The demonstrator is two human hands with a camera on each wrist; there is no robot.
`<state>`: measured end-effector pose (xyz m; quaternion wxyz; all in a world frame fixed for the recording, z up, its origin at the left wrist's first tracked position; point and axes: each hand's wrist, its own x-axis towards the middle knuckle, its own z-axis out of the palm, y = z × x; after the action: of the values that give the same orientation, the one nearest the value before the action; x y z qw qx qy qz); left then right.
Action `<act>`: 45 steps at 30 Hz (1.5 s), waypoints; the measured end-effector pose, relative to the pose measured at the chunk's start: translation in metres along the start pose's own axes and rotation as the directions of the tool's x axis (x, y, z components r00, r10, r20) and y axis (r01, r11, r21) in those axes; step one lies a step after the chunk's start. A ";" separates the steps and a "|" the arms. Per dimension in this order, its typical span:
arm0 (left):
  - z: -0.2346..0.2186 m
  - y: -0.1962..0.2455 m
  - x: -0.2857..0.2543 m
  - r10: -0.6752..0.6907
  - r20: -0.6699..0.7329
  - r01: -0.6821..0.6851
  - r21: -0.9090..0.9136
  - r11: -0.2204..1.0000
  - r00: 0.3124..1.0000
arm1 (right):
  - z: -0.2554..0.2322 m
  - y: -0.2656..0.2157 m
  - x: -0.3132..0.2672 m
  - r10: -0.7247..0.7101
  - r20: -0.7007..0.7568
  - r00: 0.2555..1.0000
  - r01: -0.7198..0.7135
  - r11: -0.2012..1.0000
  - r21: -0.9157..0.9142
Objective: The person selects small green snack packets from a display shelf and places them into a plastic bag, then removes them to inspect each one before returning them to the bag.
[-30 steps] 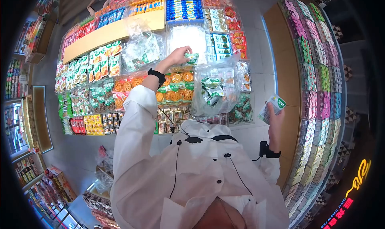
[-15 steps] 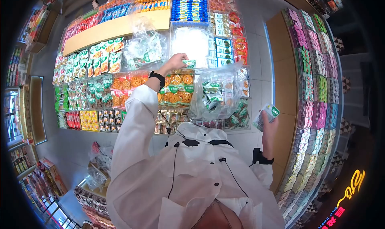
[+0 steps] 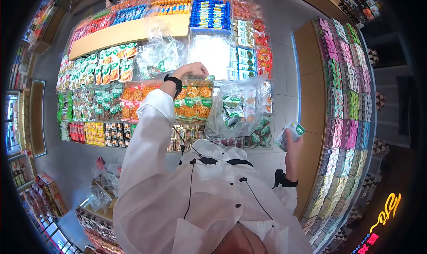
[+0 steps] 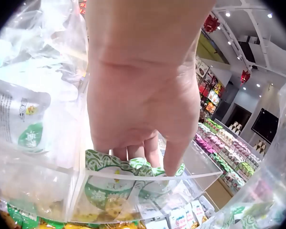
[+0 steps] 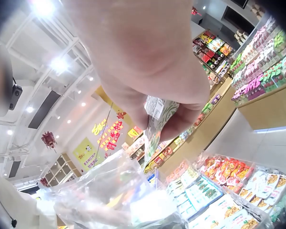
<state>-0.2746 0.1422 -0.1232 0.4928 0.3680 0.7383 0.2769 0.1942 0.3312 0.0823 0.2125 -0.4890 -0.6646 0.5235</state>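
Note:
My left hand [image 3: 192,70] reaches down over the near edge of a clear plastic bin [image 4: 148,177]. Its fingers and thumb pinch the tops of green-and-white snack packets [image 4: 112,179] standing just behind the bin's front wall; the fingertips are partly hidden behind them. Out to the right, my right hand [image 3: 293,148] holds another green-and-white snack packet [image 3: 284,137] between thumb and fingers. Between the hands, a clear plastic bag [image 3: 253,120] with several similar packets lies on the display. Behind the left hand, a second clear bag [image 3: 153,49] holds more packets.
Compartments of packaged snacks fill the display table, with orange round snacks [image 3: 193,102] nearest the left hand and blue packets [image 3: 210,14] at the back. A bright white compartment [image 3: 209,51] lies beyond that hand. Shelves of colourful packets [image 3: 338,102] line the right side.
My left hand has lowered its packet into the front of the bin, so less of it shows. The right hand still holds its packet, now slightly lower and further left in view.

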 end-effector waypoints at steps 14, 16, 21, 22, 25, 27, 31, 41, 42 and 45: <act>0.005 0.054 -0.031 0.318 -0.412 -0.259 0.195 0.946 0.854 | 0.030 -0.044 0.018 -0.087 0.324 0.942 -0.054 0.913 0.405; 0.004 0.120 -0.061 0.357 -0.509 -0.361 0.095 0.928 0.783 | 0.034 -0.063 0.021 -0.101 0.345 0.933 -0.046 0.918 0.393; 0.029 0.261 -0.155 0.504 -0.289 -0.549 -0.100 0.830 0.814 | 0.065 -0.103 0.019 -0.332 0.528 0.782 0.104 0.904 0.414; 0.036 0.277 -0.167 0.517 -0.233 -0.549 -0.097 0.830 0.824 | 0.073 -0.104 0.019 -0.335 0.551 0.765 0.099 0.905 0.413; 0.043 0.282 -0.176 0.574 -0.271 -0.564 0.120 0.817 0.773 | 0.093 -0.108 0.018 -0.441 0.532 0.723 0.209 0.874 0.439; 0.046 0.274 -0.176 0.588 -0.309 -0.550 0.207 0.809 0.748 | 0.099 -0.112 0.011 -0.487 0.392 0.781 0.503 0.861 0.069; 0.059 0.278 -0.194 0.259 -0.458 -0.412 -0.272 0.870 0.850 | 0.117 -0.124 -0.005 -0.789 0.264 0.556 0.831 0.541 -0.132; 0.007 0.229 -0.186 0.282 -0.572 -0.442 -0.160 0.882 0.770 | 0.118 -0.110 -0.021 -0.824 0.376 0.424 0.882 0.470 0.036; -0.003 0.239 -0.194 0.267 -0.506 -0.408 -0.191 0.893 0.820 | 0.111 -0.102 -0.019 -0.808 0.346 0.476 0.854 0.519 0.036; -0.036 0.207 -0.153 0.203 -0.390 -0.351 -0.359 0.864 0.898 | 0.088 -0.075 -0.017 -0.700 0.323 0.636 0.745 0.667 -0.022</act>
<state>-0.2146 0.1343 0.1294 0.3799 0.3034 0.6729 0.5575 0.0996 0.2757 0.1220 0.2675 -0.1146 -0.8660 0.4066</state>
